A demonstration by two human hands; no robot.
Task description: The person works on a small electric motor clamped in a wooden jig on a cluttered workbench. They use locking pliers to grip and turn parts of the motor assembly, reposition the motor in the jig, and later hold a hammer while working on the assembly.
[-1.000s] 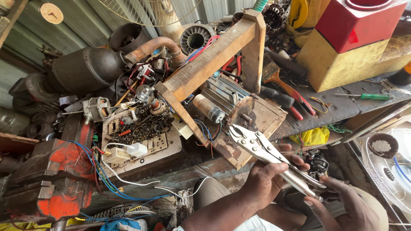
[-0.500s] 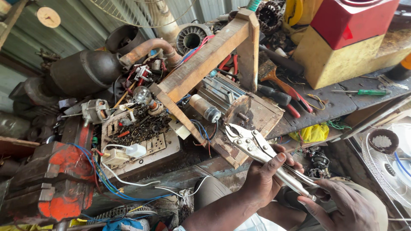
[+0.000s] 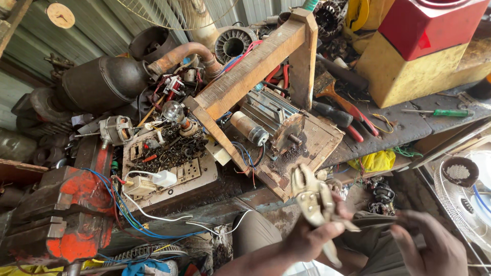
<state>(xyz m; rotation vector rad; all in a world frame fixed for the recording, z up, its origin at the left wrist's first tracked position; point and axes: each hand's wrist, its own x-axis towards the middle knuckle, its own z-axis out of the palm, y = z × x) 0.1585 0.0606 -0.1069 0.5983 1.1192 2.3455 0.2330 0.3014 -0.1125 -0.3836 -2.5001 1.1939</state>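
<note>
My left hand (image 3: 307, 237) rises from the bottom centre and grips silver locking pliers (image 3: 313, 197) by the handles, with the jaws pointing up toward the bench edge. My right hand (image 3: 432, 245) is at the lower right, its fingertips at a thin dark strip (image 3: 373, 221) that runs toward the pliers. I cannot tell whether the right hand grips that strip. Just above the pliers, a wooden frame (image 3: 255, 66) holds a finned metal motor part (image 3: 268, 110) on a worn wooden board (image 3: 322, 138).
An orange bench vise (image 3: 66, 204) sits at the left, beside a tray of small parts and wires (image 3: 169, 158). Red-handled tools (image 3: 353, 112) and a green screwdriver (image 3: 445, 112) lie on the bench at the right. A yellow and red box (image 3: 409, 46) stands behind them, and a fan grille (image 3: 470, 194) is at the far right.
The pliers have swung from a slanted position to nearly upright and dropped slightly in view. My right hand has drawn away from the handle ends toward the right.
</note>
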